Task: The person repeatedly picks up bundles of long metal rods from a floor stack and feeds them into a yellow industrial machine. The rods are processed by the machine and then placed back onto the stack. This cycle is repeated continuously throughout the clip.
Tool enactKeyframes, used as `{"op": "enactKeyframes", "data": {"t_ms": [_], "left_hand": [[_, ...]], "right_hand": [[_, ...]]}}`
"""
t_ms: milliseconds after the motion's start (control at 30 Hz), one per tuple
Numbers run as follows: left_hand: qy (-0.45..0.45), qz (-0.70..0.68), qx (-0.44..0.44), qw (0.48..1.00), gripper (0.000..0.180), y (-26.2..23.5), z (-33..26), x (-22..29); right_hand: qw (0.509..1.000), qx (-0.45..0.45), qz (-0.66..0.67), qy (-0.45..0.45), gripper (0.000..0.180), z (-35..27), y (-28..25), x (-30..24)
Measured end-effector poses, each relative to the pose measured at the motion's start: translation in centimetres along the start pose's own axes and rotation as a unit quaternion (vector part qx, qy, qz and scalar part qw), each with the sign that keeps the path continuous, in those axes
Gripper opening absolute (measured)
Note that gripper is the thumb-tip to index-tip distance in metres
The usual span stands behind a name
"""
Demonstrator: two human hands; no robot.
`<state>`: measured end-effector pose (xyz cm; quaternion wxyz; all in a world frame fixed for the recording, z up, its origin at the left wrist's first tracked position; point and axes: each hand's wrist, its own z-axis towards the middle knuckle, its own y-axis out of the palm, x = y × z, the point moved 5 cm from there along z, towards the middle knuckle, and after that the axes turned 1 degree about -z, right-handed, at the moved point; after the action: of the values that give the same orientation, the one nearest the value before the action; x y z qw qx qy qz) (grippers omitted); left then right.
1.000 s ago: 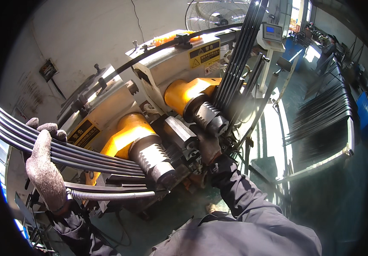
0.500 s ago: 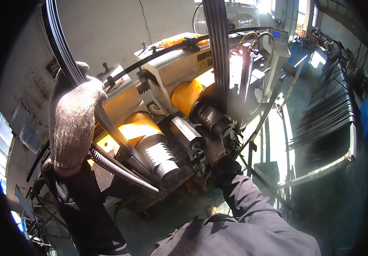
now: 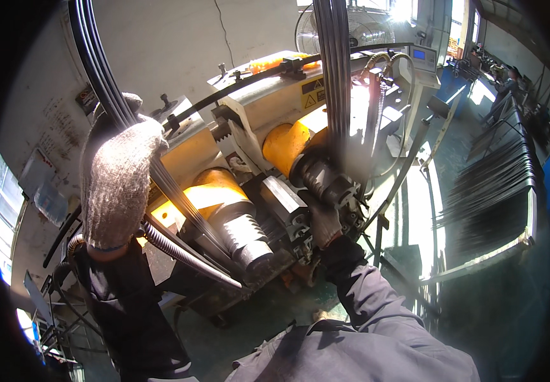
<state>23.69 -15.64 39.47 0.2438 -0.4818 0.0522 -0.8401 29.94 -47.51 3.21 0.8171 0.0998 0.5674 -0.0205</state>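
My left hand (image 3: 122, 181), in a grey-white knitted glove, is closed round a bundle of long dark strips or rods (image 3: 98, 70). The bundle slants from the upper left down past a ribbed metal roller (image 3: 240, 232) with a yellow collar. My right hand (image 3: 326, 224), also gloved, reaches in between the dark blocky fixture (image 3: 282, 194) and a second, black roller (image 3: 322, 178). Its fingers are lost in shadow, so what they touch cannot be made out. Another bundle of strips (image 3: 333, 76) runs upright into the machine behind the black roller.
The pale machine body (image 3: 262, 95) carries a curved black hose and a yellow warning label. A ribbed conduit (image 3: 182, 251) crosses low in front. At the back are a fan (image 3: 351, 32) and a control box (image 3: 420, 57). On the right, a rack (image 3: 529, 210) holds many thin black strips.
The whole view has shifted slightly, with the scene sitting a little farther right. Both hands stay at nearly the same places on the machine, the left still gripping the bundle.
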Motion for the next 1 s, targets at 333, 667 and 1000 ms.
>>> {"op": "enactKeyframes", "data": {"t_ms": [333, 667, 1000], "left_hand": [[0.04, -0.044, -0.017, 0.998, 0.033, 0.2, 0.1, 0.4], [0.113, 0.049, -0.104, 0.987, 0.032, 0.8, -1.1, 1.5], [0.055, 0.186, -0.092, 0.977, 0.027, -0.4, -1.4, 2.7]], "right_hand": [[0.912, -0.033, -0.37, -0.176, 0.038, 0.0, 0.0, 0.0], [0.997, 0.013, -0.029, 0.077, 0.032, 0.0, 0.2, -1.2], [0.996, 0.027, 0.02, 0.082, 0.025, 0.2, 0.1, 1.7]]}}
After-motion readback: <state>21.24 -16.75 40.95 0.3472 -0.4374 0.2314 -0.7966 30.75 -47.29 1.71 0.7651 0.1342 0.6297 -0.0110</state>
